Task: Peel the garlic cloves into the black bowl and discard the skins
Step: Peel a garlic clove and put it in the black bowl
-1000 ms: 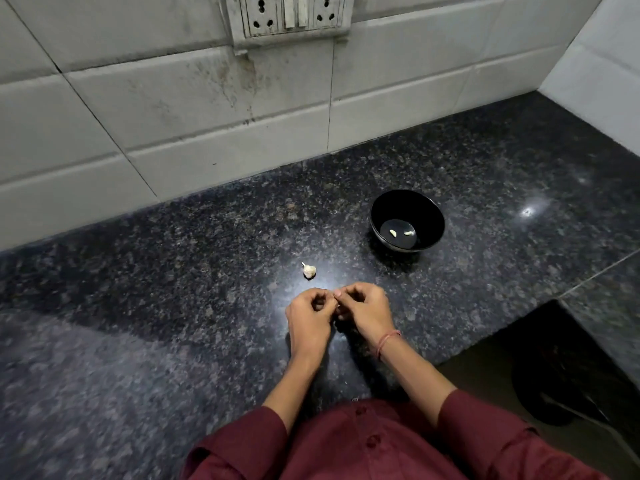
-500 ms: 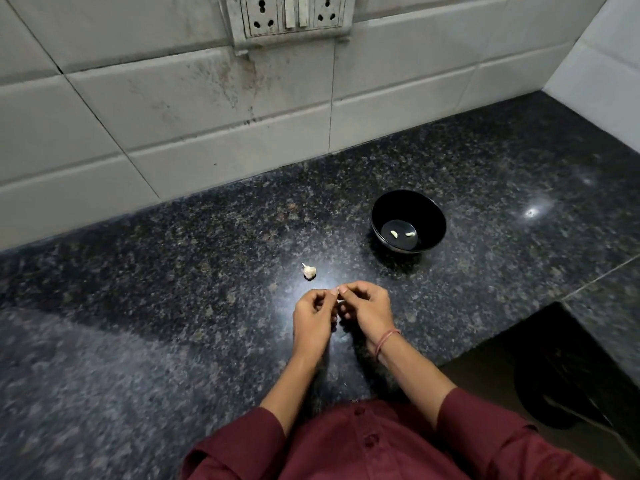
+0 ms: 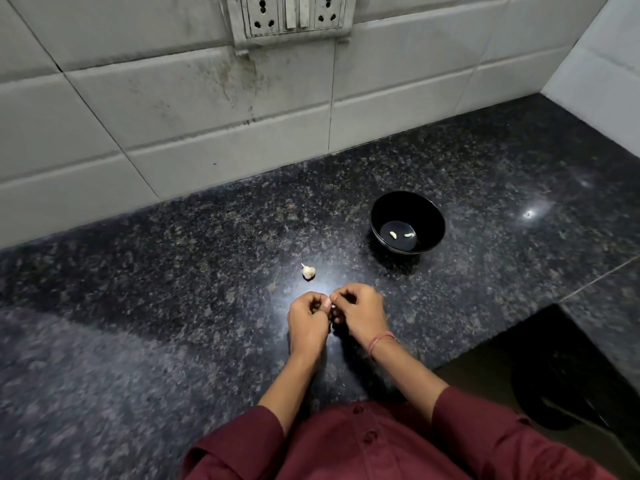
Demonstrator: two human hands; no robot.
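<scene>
**Garlic clove (image 3: 331, 306) pinched between left hand (image 3: 306, 320) and right hand (image 3: 360, 311)**

Head view: both hands hang just above the near middle of the dark speckled desk (image 3: 173, 306). Their fingers are curled and their fingertips meet on the garlic clove. Only a small pale sliver of it shows between them; the rest is hidden. Just beyond the left hand, a piece of unpeeled garlic (image 3: 308, 271) lies on the desk, apart from the fingers. Farther off to the right stands the black bowl (image 3: 429, 216), upright, with two peeled cloves (image 3: 393, 234) lying apart on its bottom. A reddish thread bracelet (image 3: 379, 342) circles the right wrist, and maroon sleeves (image 3: 242, 441) cover the forearms. Behind the desk rises a stained tiled wall (image 3: 207, 98) with a socket panel (image 3: 292, 15) at the top.
</scene>
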